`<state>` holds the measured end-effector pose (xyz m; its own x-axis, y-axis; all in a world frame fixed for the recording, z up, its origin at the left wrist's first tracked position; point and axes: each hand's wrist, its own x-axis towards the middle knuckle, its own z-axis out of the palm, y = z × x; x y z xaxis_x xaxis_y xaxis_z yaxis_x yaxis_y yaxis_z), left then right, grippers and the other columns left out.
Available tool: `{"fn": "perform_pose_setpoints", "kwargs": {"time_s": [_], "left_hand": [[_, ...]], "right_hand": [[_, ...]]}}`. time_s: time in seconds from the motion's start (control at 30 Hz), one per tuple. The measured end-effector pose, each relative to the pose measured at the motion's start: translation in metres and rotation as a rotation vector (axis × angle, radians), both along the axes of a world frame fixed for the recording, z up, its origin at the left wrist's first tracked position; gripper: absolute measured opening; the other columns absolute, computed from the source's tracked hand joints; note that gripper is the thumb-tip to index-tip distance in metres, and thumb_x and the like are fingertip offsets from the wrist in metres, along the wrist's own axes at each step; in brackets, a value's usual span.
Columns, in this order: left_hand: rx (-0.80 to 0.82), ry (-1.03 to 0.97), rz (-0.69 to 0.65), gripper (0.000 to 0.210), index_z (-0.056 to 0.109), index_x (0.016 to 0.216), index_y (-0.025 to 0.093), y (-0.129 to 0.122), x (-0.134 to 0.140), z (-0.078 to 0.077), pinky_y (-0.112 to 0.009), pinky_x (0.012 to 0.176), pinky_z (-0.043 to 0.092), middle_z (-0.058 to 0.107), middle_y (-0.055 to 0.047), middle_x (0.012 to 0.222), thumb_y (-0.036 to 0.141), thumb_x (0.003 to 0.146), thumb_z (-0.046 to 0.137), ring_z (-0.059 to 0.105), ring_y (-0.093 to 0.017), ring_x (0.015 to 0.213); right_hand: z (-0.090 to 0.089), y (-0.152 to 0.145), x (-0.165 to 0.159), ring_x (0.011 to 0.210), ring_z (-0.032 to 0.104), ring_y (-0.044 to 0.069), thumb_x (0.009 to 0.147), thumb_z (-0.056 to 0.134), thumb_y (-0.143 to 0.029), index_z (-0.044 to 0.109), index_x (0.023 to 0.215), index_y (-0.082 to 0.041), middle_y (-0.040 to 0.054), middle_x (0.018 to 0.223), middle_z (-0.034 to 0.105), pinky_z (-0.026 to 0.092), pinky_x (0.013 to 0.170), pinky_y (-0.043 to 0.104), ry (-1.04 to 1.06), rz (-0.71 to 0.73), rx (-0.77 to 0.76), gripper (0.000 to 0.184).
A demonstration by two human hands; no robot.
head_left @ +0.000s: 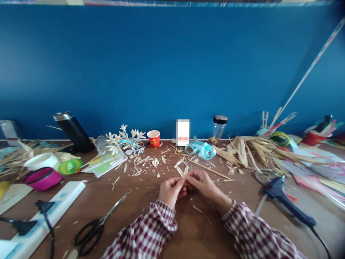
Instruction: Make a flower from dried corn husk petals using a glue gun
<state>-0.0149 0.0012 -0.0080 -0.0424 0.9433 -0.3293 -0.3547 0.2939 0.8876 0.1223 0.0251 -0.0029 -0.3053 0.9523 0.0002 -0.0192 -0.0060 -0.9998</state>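
A pale corn-husk piece with pointed petals [183,171] stands up between my two hands near the middle of the table. My left hand [171,189] pinches it from the left with thumb and fingers. From the right, my right hand [201,181] closes on its lower part, the fingertips of both hands nearly touching. The base of the piece is hidden behind my fingers. Black-handled scissors [98,228] lie to the left of my left forearm, and a blue glue gun [287,201] rests to the right.
Husk scraps [151,162] litter the table beyond my hands. Finished husk flowers [126,140], a red paper cup [153,139], blue ribbon [201,148] and a clear jar [219,129] stand along the wall. A power strip [56,205] lies left; dried husks [256,151] are piled right.
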Motion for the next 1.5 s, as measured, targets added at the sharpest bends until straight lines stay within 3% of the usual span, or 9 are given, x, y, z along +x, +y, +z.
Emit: {"fn": "perform_pose_setpoints", "kwargs": {"time_s": [0.37, 0.67, 0.9, 1.07, 1.2, 1.3, 1.5], "left_hand": [[0.084, 0.099, 0.095, 0.029, 0.067, 0.062, 0.013, 0.001, 0.0, -0.001, -0.017, 0.041, 0.043, 0.059, 0.002, 0.047, 0.038, 0.052, 0.079, 0.05, -0.007, 0.039], [0.118, 0.147, 0.095, 0.028, 0.069, 0.063, 0.014, -0.001, 0.002, -0.001, -0.022, 0.054, 0.052, 0.066, -0.002, 0.058, 0.038, 0.052, 0.079, 0.061, -0.013, 0.055], [0.045, 0.022, 0.07, 0.03, 0.071, 0.067, 0.014, 0.001, 0.0, 0.001, -0.019, 0.05, 0.05, 0.066, -0.001, 0.06, 0.036, 0.05, 0.082, 0.058, -0.01, 0.054], [0.006, -0.042, 0.049, 0.032, 0.073, 0.076, 0.014, 0.002, -0.001, 0.001, -0.017, 0.049, 0.049, 0.069, -0.004, 0.068, 0.031, 0.051, 0.083, 0.058, -0.008, 0.056], [0.037, -0.017, 0.055, 0.028, 0.073, 0.071, 0.014, 0.003, -0.002, 0.001, -0.017, 0.048, 0.048, 0.069, -0.003, 0.066, 0.031, 0.051, 0.083, 0.059, -0.009, 0.056], [0.061, -0.03, 0.127, 0.022, 0.072, 0.068, 0.014, 0.009, -0.01, 0.008, -0.016, 0.047, 0.048, 0.064, 0.001, 0.058, 0.025, 0.052, 0.082, 0.055, -0.007, 0.05], [0.163, -0.061, 0.454, 0.012, 0.068, 0.066, 0.013, 0.026, -0.049, 0.036, -0.017, 0.047, 0.047, 0.061, 0.002, 0.054, 0.017, 0.057, 0.075, 0.052, -0.005, 0.045]], "right_hand": [[-0.001, -0.002, -0.003, 0.054, 0.052, 0.01, 0.072, 0.067, -0.037, 0.06, 0.077, -0.014, -0.0019, 0.06, 0.057, 0.039, 0.051, 0.023, 0.033, 0.017, -0.029, 0.024], [0.001, -0.003, -0.003, 0.052, 0.048, 0.009, 0.07, 0.068, -0.035, 0.057, 0.073, -0.015, -0.0034, 0.058, 0.054, 0.037, 0.049, 0.021, 0.042, -0.022, -0.046, 0.023], [0.01, -0.007, -0.003, 0.058, 0.051, 0.009, 0.069, 0.069, -0.033, 0.05, 0.083, -0.018, -0.002, 0.07, 0.057, 0.04, 0.053, 0.022, 0.144, -0.01, -0.051, 0.028], [0.007, -0.007, -0.004, 0.054, 0.05, 0.008, 0.07, 0.068, -0.032, 0.045, 0.086, -0.021, -0.0055, 0.068, 0.055, 0.038, 0.051, 0.021, 0.192, -0.029, -0.031, 0.031], [0.004, -0.006, -0.002, 0.055, 0.051, 0.009, 0.072, 0.066, -0.031, 0.046, 0.087, -0.021, -0.0049, 0.066, 0.056, 0.037, 0.051, 0.021, 0.13, -0.015, 0.018, 0.028], [0.006, -0.003, 0.003, 0.061, 0.054, 0.012, 0.075, 0.063, -0.03, 0.049, 0.091, -0.02, -0.0019, 0.07, 0.059, 0.041, 0.055, 0.023, 0.026, -0.051, 0.099, 0.024], [0.001, -0.001, 0.004, 0.062, 0.055, 0.013, 0.079, 0.058, -0.031, 0.052, 0.091, -0.019, -0.0004, 0.072, 0.06, 0.043, 0.056, 0.025, -0.149, -0.106, 0.229, 0.018]]}}
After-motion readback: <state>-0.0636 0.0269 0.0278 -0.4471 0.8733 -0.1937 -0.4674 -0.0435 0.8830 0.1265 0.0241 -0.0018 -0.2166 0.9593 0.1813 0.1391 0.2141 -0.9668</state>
